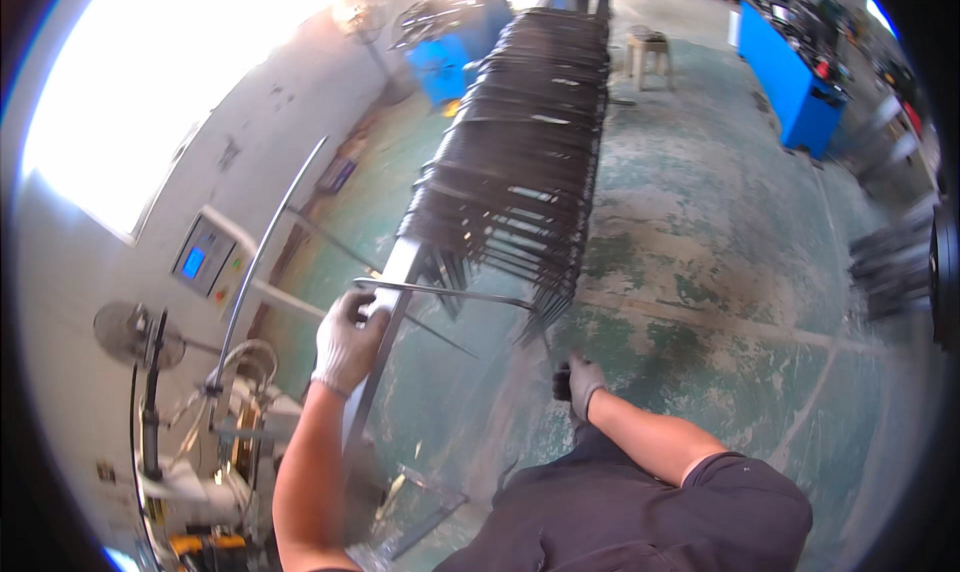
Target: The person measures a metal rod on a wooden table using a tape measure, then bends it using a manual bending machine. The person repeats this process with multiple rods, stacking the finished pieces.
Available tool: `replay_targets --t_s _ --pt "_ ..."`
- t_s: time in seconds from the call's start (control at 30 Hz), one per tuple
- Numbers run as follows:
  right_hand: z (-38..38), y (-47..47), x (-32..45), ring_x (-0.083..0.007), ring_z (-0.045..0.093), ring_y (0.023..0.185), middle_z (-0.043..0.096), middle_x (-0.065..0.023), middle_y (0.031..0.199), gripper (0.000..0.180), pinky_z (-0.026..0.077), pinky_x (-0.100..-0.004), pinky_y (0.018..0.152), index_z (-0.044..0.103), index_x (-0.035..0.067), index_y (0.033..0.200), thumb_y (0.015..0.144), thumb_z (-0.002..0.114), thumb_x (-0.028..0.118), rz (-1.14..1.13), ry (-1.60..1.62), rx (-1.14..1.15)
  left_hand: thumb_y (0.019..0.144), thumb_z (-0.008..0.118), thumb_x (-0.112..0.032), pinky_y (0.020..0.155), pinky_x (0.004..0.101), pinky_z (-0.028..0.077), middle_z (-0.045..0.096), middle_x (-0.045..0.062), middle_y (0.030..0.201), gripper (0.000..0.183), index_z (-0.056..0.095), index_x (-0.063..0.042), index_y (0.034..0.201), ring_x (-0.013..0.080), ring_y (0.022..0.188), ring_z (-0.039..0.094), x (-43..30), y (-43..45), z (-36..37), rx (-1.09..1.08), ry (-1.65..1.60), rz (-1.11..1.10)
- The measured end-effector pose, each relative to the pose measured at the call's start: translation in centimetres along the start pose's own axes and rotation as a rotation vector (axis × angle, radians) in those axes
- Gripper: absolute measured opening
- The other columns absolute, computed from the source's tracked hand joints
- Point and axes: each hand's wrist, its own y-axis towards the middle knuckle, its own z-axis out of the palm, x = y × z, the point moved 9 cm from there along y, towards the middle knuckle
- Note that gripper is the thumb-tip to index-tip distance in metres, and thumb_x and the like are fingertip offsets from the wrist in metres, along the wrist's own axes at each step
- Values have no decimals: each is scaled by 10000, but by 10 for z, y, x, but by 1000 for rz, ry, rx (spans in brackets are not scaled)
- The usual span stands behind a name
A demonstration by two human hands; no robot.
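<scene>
A thin bent metal rod (457, 293) lies across the near part of a pale metal rail (405, 260). My left hand (349, 343), in a whitish knit glove, is at the rail, its curled fingers just below the rod's left end. Whether those fingers grip the rod or only rest by it is hidden. The rod turns downward at its right end towards my right hand (583, 384), also gloved, whose fingers are closed around that blurred lower part. Beyond them, a long dense row of dark bent rods (525, 136) hangs over the rail.
To the left stand a machine (240, 422) with an upright rod, a control panel (206, 260) with a lit screen, and a fan (139, 332). A blue bin (442, 65) is at the back. On the right are a stool (649, 54) and a blue workbench (787, 76).
</scene>
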Motion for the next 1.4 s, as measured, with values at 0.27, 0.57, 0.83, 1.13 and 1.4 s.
replay_targets --t_s 0.27,0.57,0.83,1.13,1.4 --pt "205 -244 138 -343 586 1344 609 -179 1441 488 428 -536 1187 583 27 1398 931 704 105 -1714 -967 310 798 838 -256 1160 503 452 467 200 1616 747 562 -59 1463 444 1387 503 -27 49 49 91 485 262" --pt "361 -120 246 -380 426 1529 485 -221 1621 614 261 -585 1284 450 -5 1581 1038 453 281 -1640 -1632 -592 881 727 -129 1141 497 475 413 334 1611 710 463 -44 1534 497 1426 500 -34 83 66 135 142 384" --pt "358 -96 275 -403 541 1432 591 -233 1520 570 339 -603 1233 523 -16 1525 1034 428 259 -1801 -1648 -651 844 793 -208 1150 472 471 453 291 1606 777 476 -12 1525 464 1416 526 -8 77 51 200 5 375" --pt "352 -59 339 -373 618 1347 669 -211 1411 513 434 -543 1183 568 -30 1460 982 484 139 -1851 -1585 -759 820 806 -238 1049 476 538 473 295 1582 735 529 -48 1474 461 1290 619 -1 75 54 308 65 315" --pt "348 2 429 -360 631 1340 676 -205 1412 497 458 -542 1167 592 -13 1447 985 490 139 -1896 -1576 -814 768 876 -225 982 437 580 602 269 1451 777 557 -52 1455 423 1239 670 22 43 42 324 -36 160"
